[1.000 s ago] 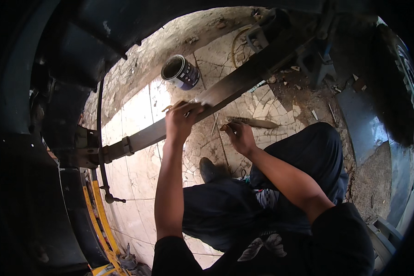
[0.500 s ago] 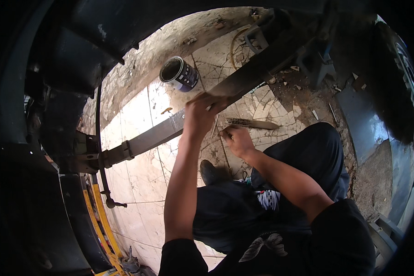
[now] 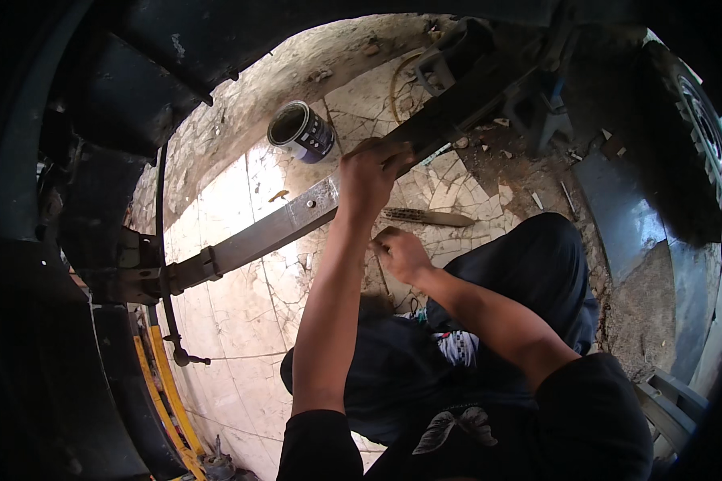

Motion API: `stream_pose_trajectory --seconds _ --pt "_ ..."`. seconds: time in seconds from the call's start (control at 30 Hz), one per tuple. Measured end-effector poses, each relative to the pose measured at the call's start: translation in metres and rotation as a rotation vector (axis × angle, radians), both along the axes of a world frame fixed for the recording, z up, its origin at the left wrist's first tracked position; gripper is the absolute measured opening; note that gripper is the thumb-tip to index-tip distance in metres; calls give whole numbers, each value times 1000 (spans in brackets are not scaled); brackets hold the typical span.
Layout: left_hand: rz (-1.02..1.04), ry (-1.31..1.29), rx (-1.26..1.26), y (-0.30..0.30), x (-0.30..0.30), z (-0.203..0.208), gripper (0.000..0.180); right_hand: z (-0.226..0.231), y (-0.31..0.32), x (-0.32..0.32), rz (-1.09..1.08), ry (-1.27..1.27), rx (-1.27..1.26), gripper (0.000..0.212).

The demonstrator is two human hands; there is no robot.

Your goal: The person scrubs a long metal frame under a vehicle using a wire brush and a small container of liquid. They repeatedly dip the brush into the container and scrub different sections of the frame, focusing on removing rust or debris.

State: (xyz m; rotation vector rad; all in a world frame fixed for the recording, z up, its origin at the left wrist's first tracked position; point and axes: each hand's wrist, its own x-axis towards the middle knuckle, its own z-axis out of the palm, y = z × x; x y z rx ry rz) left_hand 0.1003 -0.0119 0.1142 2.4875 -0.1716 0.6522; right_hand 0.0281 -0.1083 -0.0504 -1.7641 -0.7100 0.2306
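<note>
L hand [image 3: 367, 178] is on the dark metal beam [image 3: 257, 238] running diag. betw. tin [image 3: 302, 135] & brush [image 3: 437, 217], R hand [image 3: 401, 255] is curled nr brush, can't tell if either grips anything.

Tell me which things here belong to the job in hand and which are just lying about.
Likely in the job:
long, dark metal beam, under the left hand
perhaps long, dark-bristled, tan-handled brush, near the right hand

Apparently lying about:
open, cylindrical, dark-blue can, use unclear
small yellow-brown piece beyond the beam
</note>
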Motion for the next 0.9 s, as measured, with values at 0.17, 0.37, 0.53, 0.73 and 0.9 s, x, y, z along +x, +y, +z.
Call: stream_pose_trajectory --seconds 0.17,0.37,0.53,0.73,0.9 --pt "201 204 5 63 -51 2 16 2 -6 22 -212 12 65 23" --pt "106 126 -25 43 -28 2 13 0 9 -6 -41 4 -3 22" --pt "-57 33 0 1 12 6 12 -10 12 -15 90 -48 -51 24" --pt "69 173 -76 44 -35 7 14 -10 5 23 -157 18 31 25" --pt "116 84 -33 59 -45 -6 14 -3 10 0 -141 64 6 22"
